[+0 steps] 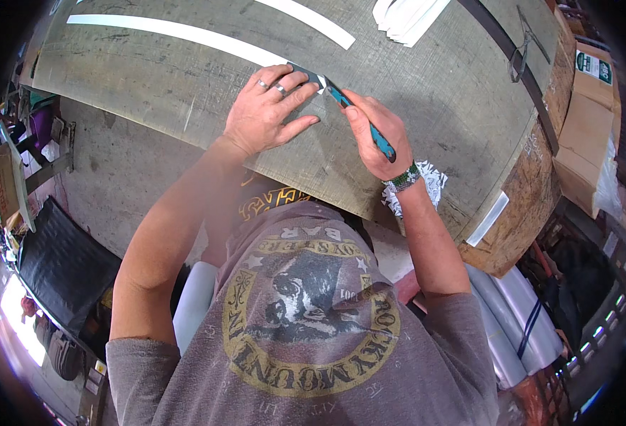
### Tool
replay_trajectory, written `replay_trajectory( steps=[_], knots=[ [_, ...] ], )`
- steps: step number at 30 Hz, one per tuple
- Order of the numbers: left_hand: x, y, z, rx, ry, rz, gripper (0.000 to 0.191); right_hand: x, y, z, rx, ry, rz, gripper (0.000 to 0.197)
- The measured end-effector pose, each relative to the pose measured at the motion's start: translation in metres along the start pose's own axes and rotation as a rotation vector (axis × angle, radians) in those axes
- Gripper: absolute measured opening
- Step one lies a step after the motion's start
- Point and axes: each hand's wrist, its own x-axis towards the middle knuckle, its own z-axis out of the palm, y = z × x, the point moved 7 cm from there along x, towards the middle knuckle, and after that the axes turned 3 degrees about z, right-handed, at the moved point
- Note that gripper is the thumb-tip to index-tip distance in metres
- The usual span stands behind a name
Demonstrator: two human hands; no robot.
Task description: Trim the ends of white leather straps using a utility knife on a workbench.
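Note:
A long white strip (185, 34) lies across the worn work table (148, 80). At its right end, a small dark flat plate (305, 73) lies over the strip. My left hand (270, 106) rests on this plate with fingertips pressing down and thumb apart; it wears two rings. In my right hand (379, 130) is a teal and black utility knife (382, 142), gripped along its handle. The knife's tip meets the strip's end beside the plate, where a small white corner shows. The blade itself is too small to make out clearly.
Beside my right wrist lies a heap of small white offcuts (433, 183). A bundle of white strips (406, 18) and another strip (313, 21) lie farther back. A dark bar (526, 69) runs along the right side. Cardboard boxes (584, 133) and plastic-wrapped rolls (520, 319) stand beyond.

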Motion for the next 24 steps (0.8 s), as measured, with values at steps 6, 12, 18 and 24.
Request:
replay_trajectory(
  steps=[6, 12, 18, 24],
  knots=[
    [0.003, 0.001, 0.0, -0.007, -0.006, -0.005, 0.054, 0.0, 0.004, 0.002, -0.003, -0.023, -0.008, 0.031],
    [0.003, 0.0, 0.0, -0.01, -0.006, -0.001, 0.054, 0.003, 0.001, 0.003, -0.038, -0.051, -0.035, 0.031],
    [0.003, -0.001, 0.0, -0.029, 0.001, 0.0, 0.054, 0.003, 0.002, 0.003, -0.072, -0.059, -0.059, 0.033],
    [0.003, -0.002, 0.0, -0.04, -0.012, -0.008, 0.054, 0.01, -0.006, 0.0, -0.129, -0.096, -0.072, 0.029]
  ],
)
